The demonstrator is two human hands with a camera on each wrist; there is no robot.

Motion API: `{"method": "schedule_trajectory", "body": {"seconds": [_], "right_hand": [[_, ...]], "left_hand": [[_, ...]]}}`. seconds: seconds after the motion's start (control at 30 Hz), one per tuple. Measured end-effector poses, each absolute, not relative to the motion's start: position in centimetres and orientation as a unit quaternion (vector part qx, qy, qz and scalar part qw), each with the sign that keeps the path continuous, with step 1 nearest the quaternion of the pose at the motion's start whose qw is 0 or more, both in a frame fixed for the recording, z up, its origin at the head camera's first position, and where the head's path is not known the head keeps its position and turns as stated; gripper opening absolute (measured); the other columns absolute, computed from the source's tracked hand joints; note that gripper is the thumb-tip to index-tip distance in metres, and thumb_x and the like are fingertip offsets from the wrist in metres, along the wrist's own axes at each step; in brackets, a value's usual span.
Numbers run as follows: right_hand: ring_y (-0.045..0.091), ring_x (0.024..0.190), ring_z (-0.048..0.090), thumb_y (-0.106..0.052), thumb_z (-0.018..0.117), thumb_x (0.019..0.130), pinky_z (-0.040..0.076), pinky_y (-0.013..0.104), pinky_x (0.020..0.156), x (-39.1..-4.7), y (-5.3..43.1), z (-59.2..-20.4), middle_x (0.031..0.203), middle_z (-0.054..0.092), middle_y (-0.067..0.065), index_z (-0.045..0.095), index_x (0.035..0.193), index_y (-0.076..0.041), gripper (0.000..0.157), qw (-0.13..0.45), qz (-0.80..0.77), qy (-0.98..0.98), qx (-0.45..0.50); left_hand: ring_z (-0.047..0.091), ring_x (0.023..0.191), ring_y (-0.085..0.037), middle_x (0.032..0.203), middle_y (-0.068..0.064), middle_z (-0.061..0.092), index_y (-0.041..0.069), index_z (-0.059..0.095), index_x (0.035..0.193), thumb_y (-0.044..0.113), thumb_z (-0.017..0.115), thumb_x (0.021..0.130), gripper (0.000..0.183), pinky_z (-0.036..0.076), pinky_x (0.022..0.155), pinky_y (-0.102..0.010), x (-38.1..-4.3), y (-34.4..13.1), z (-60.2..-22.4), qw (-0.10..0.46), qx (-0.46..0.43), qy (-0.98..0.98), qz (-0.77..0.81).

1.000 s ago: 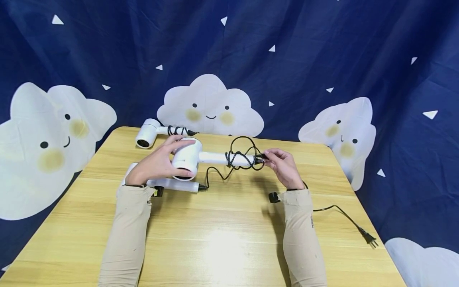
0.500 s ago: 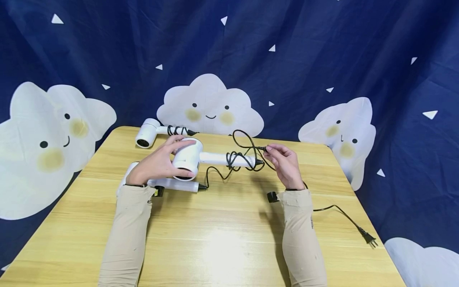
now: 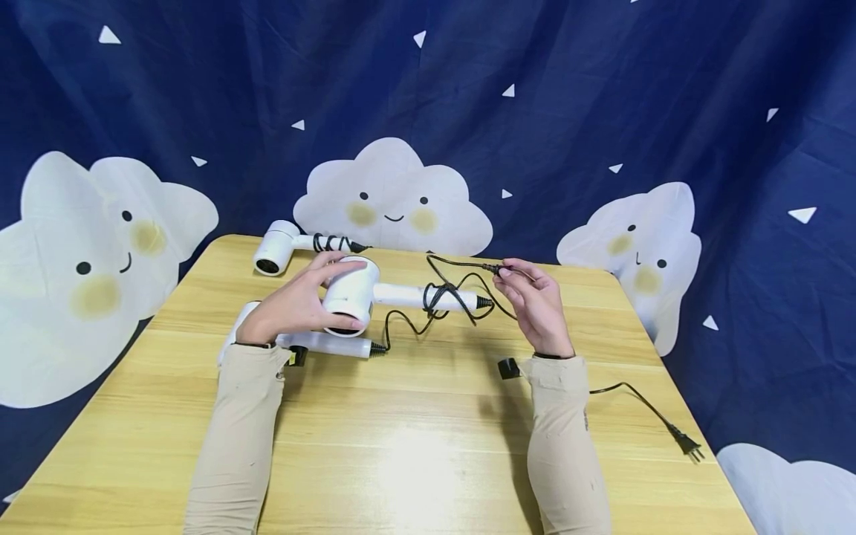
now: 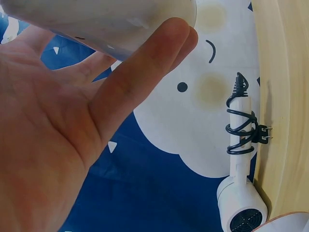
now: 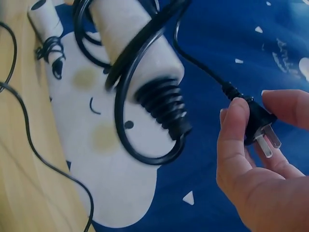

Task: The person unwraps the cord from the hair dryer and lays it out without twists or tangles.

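Observation:
My left hand (image 3: 294, 301) grips the head of a white hair dryer (image 3: 349, 297), thumb at the lower end and fingers at the upper end. The dryer is held up off the table, its handle pointing right. A black cord (image 3: 461, 263) is wound loosely round that handle and leaves a loose loop near its end. My right hand (image 3: 535, 306) pinches the black two-pin plug (image 5: 260, 121) of this cord between thumb and fingers, up and to the right of the handle's end. The plug's metal prongs point away from the cord in the right wrist view.
A second white hair dryer (image 3: 276, 249), cord wrapped round its handle, lies at the back left. Partly hidden under my left forearm lies a third (image 3: 328, 344). Its cord runs right, ending in a plug (image 3: 686, 443) near the wooden table's (image 3: 401, 416) right edge.
My right hand has moved up and slightly right with the plug, drawing the cord away from the handle. The cord loop has shifted and loosened. My left hand stays in place.

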State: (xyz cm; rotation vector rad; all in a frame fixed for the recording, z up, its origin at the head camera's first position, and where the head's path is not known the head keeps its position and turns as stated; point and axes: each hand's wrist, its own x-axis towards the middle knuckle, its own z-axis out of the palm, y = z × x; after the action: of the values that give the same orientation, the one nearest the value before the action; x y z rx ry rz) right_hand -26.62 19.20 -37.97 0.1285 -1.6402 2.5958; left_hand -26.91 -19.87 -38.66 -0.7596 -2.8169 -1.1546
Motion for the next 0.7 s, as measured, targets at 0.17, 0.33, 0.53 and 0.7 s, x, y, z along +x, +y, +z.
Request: {"method": "schedule_trajectory", "body": {"seconds": [0.17, 0.33, 0.53, 0.7], "right_hand": [[0.015, 0.087, 0.074, 0.005, 0.064, 0.097, 0.06, 0.026, 0.09, -25.9, 18.9, -37.2, 0.098, 0.074, 0.003, 0.067, 0.113, 0.001, 0.017, 0.027, 0.843, -0.533, 0.07], [0.016, 0.085, 0.075, 0.006, 0.066, 0.096, 0.061, 0.026, 0.085, -25.5, 18.6, -36.9, 0.093, 0.076, 0.005, 0.067, 0.114, 0.002, 0.019, 0.018, 0.843, -0.529, 0.1], [0.015, 0.079, 0.075, 0.008, 0.065, 0.096, 0.061, 0.024, 0.079, -25.1, 18.2, -36.6, 0.096, 0.077, 0.005, 0.064, 0.121, 0.007, 0.025, -0.001, 0.824, -0.551, 0.131], [0.015, 0.076, 0.074, 0.011, 0.06, 0.097, 0.061, 0.024, 0.075, -24.8, 17.9, -36.5, 0.104, 0.078, 0.005, 0.066, 0.12, 0.001, 0.025, -0.021, 0.811, -0.563, 0.157]], "left_hand": [[0.042, 0.145, -0.03, 0.163, -0.009, 0.034, 0.035, 0.052, 0.151, 0.051, 0.095, 0.067, 0.096, 0.043, 0.109, -0.052, -26.9, -19.8, -38.5, 0.003, -0.243, -0.898, -0.367], [0.041, 0.145, -0.031, 0.164, -0.008, 0.032, 0.035, 0.051, 0.151, 0.052, 0.095, 0.067, 0.096, 0.043, 0.109, -0.054, -26.8, -19.8, -38.5, 0.0, -0.241, -0.9, -0.363], [0.043, 0.143, -0.032, 0.164, -0.009, 0.032, 0.037, 0.049, 0.152, 0.052, 0.095, 0.068, 0.096, 0.044, 0.107, -0.055, -26.9, -19.9, -38.6, -0.001, -0.235, -0.901, -0.365], [0.045, 0.14, -0.033, 0.164, -0.009, 0.032, 0.04, 0.048, 0.152, 0.053, 0.095, 0.068, 0.097, 0.045, 0.105, -0.057, -26.9, -20.1, -38.7, -0.003, -0.229, -0.903, -0.363]]}}
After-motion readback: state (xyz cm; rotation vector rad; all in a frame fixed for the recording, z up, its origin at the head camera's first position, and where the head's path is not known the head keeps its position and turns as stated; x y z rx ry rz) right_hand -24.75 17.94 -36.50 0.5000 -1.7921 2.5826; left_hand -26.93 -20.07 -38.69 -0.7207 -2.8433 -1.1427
